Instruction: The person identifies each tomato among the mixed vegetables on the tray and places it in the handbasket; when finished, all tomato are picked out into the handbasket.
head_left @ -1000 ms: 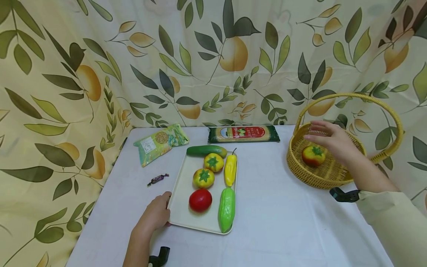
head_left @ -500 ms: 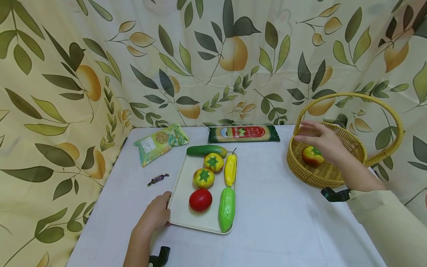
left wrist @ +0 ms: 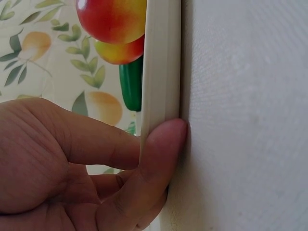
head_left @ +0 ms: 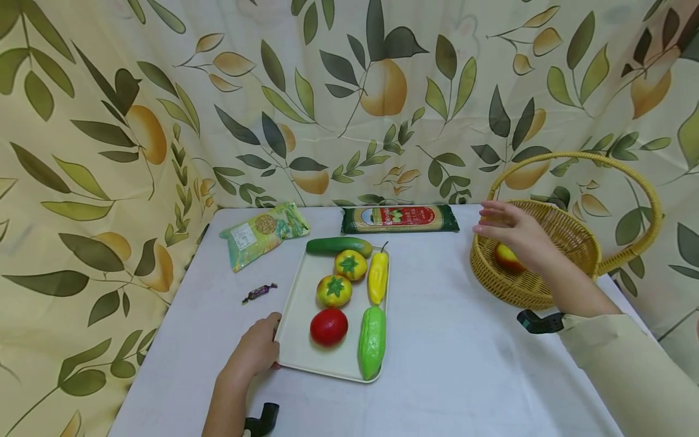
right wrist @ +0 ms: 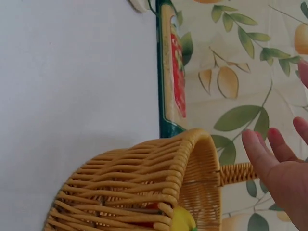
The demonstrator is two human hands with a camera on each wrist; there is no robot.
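My left hand (head_left: 253, 347) grips the left front edge of a white rectangular tray (head_left: 295, 345). In the left wrist view its thumb and fingers pinch the tray rim (left wrist: 161, 72). On the tray lie a red round fruit (head_left: 329, 327), two yellow-green fruits with green star caps, a yellow pepper (head_left: 377, 278), a green bumpy gourd (head_left: 372, 343) and a cucumber (head_left: 338, 245). My right hand (head_left: 519, 237) hovers over the yellow wicker basket (head_left: 491, 285), holding nothing, fingers extended. Inside the basket sits a red-yellow fruit (head_left: 509, 260), partly hidden by that hand.
A green snack packet (head_left: 264, 235) lies at the back left, with a purple wrapped candy (head_left: 259, 294) in front. A long green-and-red package (head_left: 400, 219) lies along the back edge. The basket's tall handle (head_left: 650, 194) arches up on the right. Patterned cloth hangs behind and left.
My right hand has moved left across the basket, towards its left rim, and covers more of the fruit inside. My left hand and the tray stay put.
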